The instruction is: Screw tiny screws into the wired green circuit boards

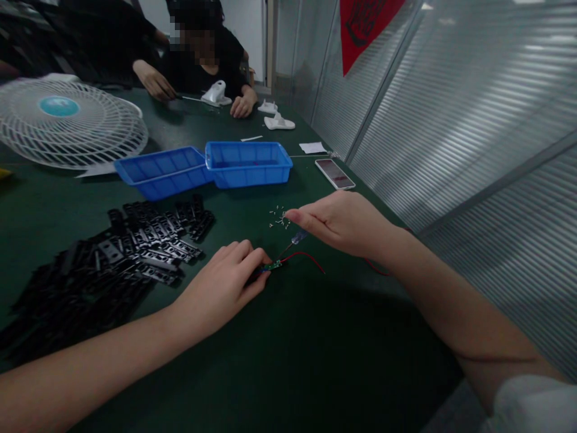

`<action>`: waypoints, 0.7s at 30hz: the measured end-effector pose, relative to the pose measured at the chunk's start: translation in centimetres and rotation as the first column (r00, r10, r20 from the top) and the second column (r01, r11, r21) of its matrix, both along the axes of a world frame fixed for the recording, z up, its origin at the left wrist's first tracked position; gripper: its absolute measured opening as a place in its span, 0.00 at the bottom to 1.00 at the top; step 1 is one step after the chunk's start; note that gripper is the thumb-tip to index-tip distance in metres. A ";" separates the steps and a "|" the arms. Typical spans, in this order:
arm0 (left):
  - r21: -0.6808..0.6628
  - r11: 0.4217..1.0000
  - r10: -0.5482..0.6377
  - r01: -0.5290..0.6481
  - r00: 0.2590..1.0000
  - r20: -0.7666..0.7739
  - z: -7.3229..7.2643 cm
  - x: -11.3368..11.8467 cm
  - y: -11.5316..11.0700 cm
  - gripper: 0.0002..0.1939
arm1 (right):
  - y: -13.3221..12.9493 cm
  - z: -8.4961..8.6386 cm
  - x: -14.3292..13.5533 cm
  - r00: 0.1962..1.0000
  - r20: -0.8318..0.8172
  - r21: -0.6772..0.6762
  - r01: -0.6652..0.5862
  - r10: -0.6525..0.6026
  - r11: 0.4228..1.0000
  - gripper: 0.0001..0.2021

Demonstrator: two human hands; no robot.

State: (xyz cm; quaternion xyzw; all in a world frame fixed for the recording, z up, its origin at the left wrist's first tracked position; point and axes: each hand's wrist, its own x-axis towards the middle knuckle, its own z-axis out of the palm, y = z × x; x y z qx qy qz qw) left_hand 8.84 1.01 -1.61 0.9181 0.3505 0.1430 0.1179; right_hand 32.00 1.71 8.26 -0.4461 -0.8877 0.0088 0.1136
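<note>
My left hand (232, 279) is closed on a small green circuit board (273, 265), pinching it low over the table. A red wire (306, 255) curves away from the board's right end. In my right hand (345, 222) is a screwdriver (297, 237) with a clear bluish handle, my fingers wrapped round it. Its thin shaft slants down to the board's right part; whether the tip sits on a screw is too small to tell. Just beyond lie several tiny screws (280, 218), scattered on the green table. The board's left end is hidden by my fingers.
A heap of black plastic parts (148, 240) lies left of my hands. Beyond stand two blue bins (247, 176), a white fan guard (103, 129) and a phone (335, 174). Across the table a person (229, 60) handles a white part (216, 93). A glass partition (473, 132) borders the right.
</note>
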 end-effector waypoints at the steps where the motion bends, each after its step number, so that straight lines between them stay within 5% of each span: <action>1: 0.001 1.000 -0.001 0.001 1.000 0.002 0.0 0.0 0.0 0.08 | -0.1 0.0 0.0 1.000 0.014 -0.016 0.008 -0.008 1.000 0.25; 8: -0.019 1.000 0.001 -0.002 1.000 -0.011 0.1 0.0 -0.1 0.08 | -0.1 -0.5 -0.4 0.960 -0.187 -0.080 -0.224 0.206 0.971 0.16; 13: -0.020 1.000 0.010 -0.011 1.000 -0.029 0.2 0.1 -0.1 0.08 | 0.2 -2.2 -0.9 0.859 -0.434 0.069 -0.270 0.273 0.960 0.09; 17: -0.018 1.000 0.007 -0.007 1.000 -0.018 0.1 0.0 -0.1 0.07 | 0.3 -2.3 -1.0 0.834 -0.447 0.189 -0.265 0.323 0.946 0.07; 21: -0.014 1.000 0.009 -0.009 1.000 -0.014 0.1 -0.1 -0.1 0.07 | 0.3 -1.2 -0.7 0.835 -0.424 0.137 -0.324 0.351 0.936 0.09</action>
